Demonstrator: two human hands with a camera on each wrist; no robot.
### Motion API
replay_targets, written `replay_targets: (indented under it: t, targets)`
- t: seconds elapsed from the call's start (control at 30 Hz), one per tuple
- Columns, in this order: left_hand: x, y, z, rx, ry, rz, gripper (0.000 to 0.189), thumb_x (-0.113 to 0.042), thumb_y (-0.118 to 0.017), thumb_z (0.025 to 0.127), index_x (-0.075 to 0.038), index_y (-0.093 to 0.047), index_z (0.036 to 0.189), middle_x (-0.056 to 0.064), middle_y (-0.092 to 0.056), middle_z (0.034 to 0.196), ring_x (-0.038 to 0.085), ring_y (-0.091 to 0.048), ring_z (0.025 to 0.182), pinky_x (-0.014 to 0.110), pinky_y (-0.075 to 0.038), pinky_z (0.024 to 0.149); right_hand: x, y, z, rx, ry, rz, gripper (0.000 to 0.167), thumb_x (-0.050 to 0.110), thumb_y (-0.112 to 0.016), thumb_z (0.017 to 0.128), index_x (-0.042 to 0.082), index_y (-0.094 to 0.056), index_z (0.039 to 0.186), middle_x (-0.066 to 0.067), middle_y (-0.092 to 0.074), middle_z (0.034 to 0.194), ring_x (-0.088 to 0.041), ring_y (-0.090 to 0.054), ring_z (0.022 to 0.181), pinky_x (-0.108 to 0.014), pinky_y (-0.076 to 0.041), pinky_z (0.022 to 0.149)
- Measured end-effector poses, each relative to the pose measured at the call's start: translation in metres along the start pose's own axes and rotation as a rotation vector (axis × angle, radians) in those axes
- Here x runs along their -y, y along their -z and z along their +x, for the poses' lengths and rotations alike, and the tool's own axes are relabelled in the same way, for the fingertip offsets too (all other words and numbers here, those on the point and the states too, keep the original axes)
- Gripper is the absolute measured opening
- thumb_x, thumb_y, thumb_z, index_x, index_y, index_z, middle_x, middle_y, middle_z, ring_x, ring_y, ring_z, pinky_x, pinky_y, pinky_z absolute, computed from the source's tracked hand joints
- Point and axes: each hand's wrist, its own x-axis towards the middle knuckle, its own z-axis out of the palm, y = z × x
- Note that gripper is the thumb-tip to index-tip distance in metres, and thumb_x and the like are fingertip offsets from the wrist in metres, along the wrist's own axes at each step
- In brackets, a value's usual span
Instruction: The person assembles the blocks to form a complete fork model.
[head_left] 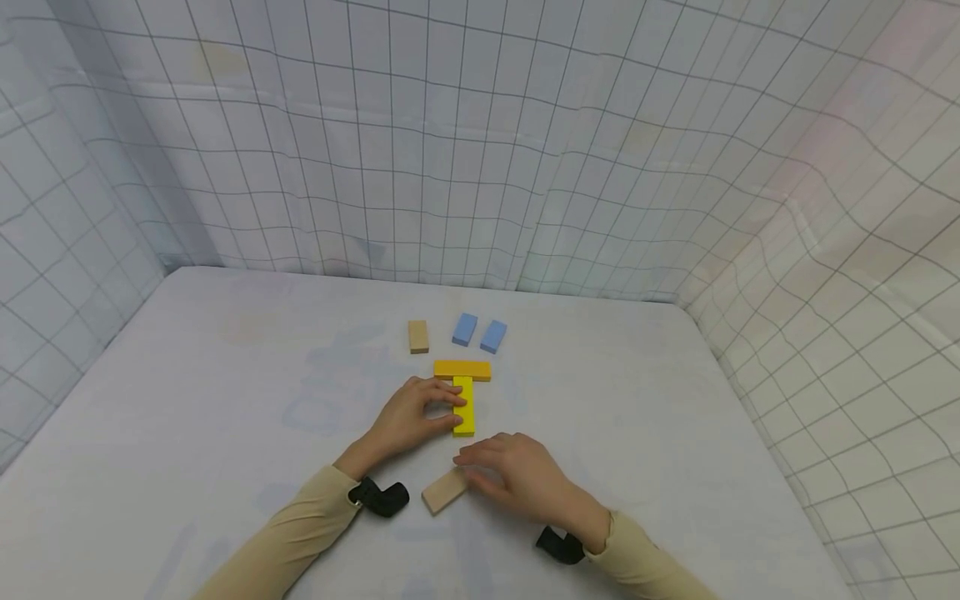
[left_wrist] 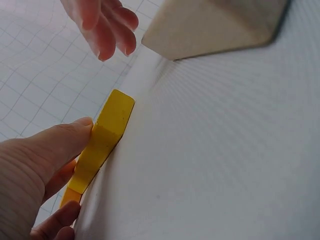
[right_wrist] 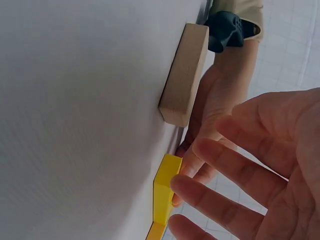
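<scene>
A yellow block (head_left: 465, 425) lies lengthwise with its far end against the middle of an orange block (head_left: 462, 369), the two forming a T. My left hand (head_left: 411, 417) rests its thumb and fingertips lightly on the yellow block, with no grip around its sides. In the left wrist view, the thumb (left_wrist: 75, 132) lies along the top of it. Nearer to me, a plain wooden block (head_left: 442, 490) sits at a slant. Over its right end hovers my right hand (head_left: 521, 475), fingers spread and loosely bent, holding nothing; that end is partly hidden.
Behind the T stand another wooden block (head_left: 418, 336) and two blue blocks, one left (head_left: 465, 329) and one right (head_left: 493, 336). A white cloth covers the table (head_left: 225, 375). Grid-patterned curtains (head_left: 450, 150) enclose its back and sides.
</scene>
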Motion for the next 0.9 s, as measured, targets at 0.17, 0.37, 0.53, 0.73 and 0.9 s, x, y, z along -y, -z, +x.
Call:
replay_targets:
  t: [0.17,0.37,0.53,0.73,0.9]
  targets:
    - [-0.001,0.0,0.0,0.002,0.006,0.004,0.028,-0.028,-0.076,0.081,-0.017,-0.074,0.107,-0.004,-0.062,0.121,0.022,-0.05,0.115,0.042,-0.04,0.094,0.004,-0.002,-0.003,0.026,-0.002,-0.032,0.022,0.02,-0.062,0.093,0.019,-0.07,0.114,0.007,-0.065,0.115,-0.01,-0.06,0.103,-0.03,-0.049,0.082]
    - [0.0,0.0,0.0,0.011,0.008,0.007,0.028,-0.029,-0.076,0.082,-0.017,-0.073,0.108,-0.003,-0.062,0.122,0.022,-0.049,0.116,0.043,-0.04,0.095,0.006,-0.006,-0.007,0.058,-0.01,0.005,0.024,0.021,-0.062,0.094,0.019,-0.069,0.116,0.006,-0.063,0.119,-0.009,-0.058,0.105,-0.029,-0.048,0.085]
    - [0.001,0.0,0.0,0.01,0.001,0.013,0.028,-0.029,-0.075,0.083,-0.017,-0.073,0.108,-0.003,-0.062,0.123,0.023,-0.05,0.115,0.044,-0.04,0.094,0.008,-0.008,-0.01,0.062,0.014,-0.004,0.026,0.024,-0.061,0.094,0.019,-0.069,0.118,0.006,-0.061,0.123,-0.009,-0.057,0.108,-0.029,-0.047,0.087]
    - [0.0,0.001,0.001,0.008,0.004,0.004,0.028,-0.029,-0.076,0.082,-0.017,-0.073,0.107,-0.003,-0.062,0.122,0.023,-0.05,0.115,0.044,-0.04,0.094,0.009,-0.006,-0.011,0.087,0.023,-0.092,0.028,0.028,-0.06,0.094,0.021,-0.067,0.121,0.008,-0.058,0.128,-0.01,-0.054,0.111,-0.033,-0.047,0.085]
    - [0.0,0.001,0.001,0.01,0.004,0.003,0.028,-0.028,-0.076,0.082,-0.017,-0.073,0.107,-0.003,-0.062,0.122,0.023,-0.05,0.116,0.043,-0.04,0.095,0.007,-0.006,-0.014,0.114,0.029,-0.134,0.031,0.031,-0.059,0.095,0.023,-0.065,0.125,0.009,-0.055,0.131,-0.011,-0.053,0.115,-0.034,-0.047,0.086]
